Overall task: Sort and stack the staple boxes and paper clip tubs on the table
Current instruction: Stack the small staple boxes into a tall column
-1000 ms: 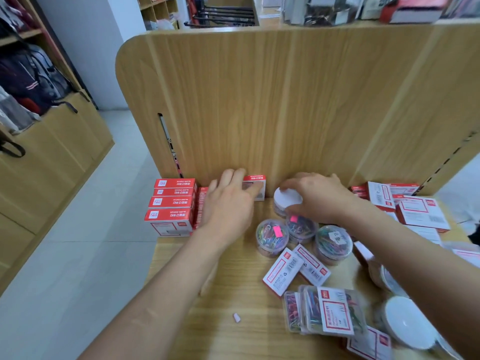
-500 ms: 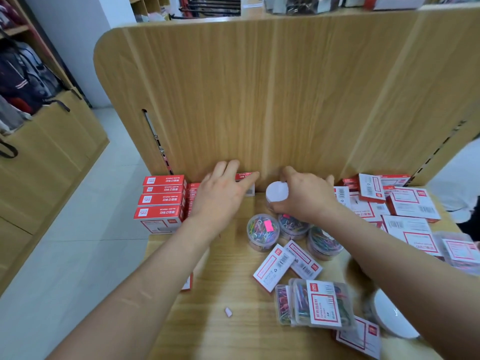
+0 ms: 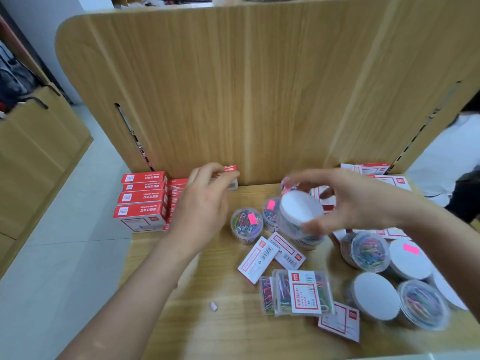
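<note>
Wooden table (image 3: 181,320), right hand (image 3: 363,203) holding tub (image 3: 300,207)

The red staple boxes (image 3: 141,201) stacked at the left rear of the bench (image 3: 207,328) each show a white square with the red "deli" logo, upside down to the camera. Beside it run white Chinese characters and a smaller line of Latin capitals, both too blurred to read. The flat clear clip box (image 3: 302,292) bears a white, red-framed label with a red "deli" patch, a barcode and red Chinese print that cannot be made out. One small white box (image 3: 288,252) carries a barcode and a red logo square at its corner. The small white box beside it (image 3: 255,259) shows a barcode and a recycling sign.
</note>
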